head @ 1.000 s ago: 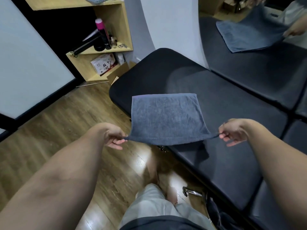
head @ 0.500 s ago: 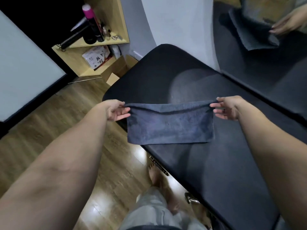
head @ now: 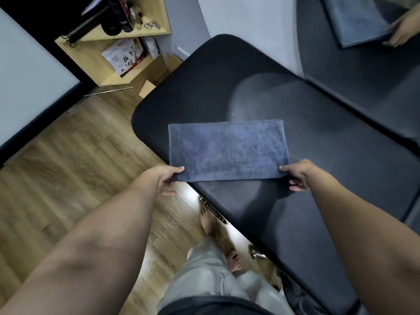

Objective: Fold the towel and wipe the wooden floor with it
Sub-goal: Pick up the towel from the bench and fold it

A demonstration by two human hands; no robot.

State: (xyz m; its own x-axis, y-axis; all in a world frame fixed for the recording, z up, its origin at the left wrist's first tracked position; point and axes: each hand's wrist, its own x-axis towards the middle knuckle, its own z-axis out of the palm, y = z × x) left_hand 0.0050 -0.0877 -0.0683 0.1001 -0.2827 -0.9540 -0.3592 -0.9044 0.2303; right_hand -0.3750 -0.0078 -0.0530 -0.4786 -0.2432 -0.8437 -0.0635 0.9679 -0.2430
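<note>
Dim, soft indoor light — glare on the wooden floor [head: 188,196], wide-angle bending and blur at edges.

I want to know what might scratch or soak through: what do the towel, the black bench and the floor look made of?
Towel: soft grey-blue terry cloth, judging by its matte, fuzzy nap.
Black bench: padded, with a smooth leather-like cover, probably vinyl; it has rounded corners and a dull sheen.
Floor: wood or wood-look planks with visible grain and a glossy finish that reflects light.

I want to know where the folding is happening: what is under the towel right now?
The towel lies on the black padded bench, its near-left corner overhanging the wooden floor. Left hand and right hand pinch its near corners. Anything between its layers is hidden.
</note>
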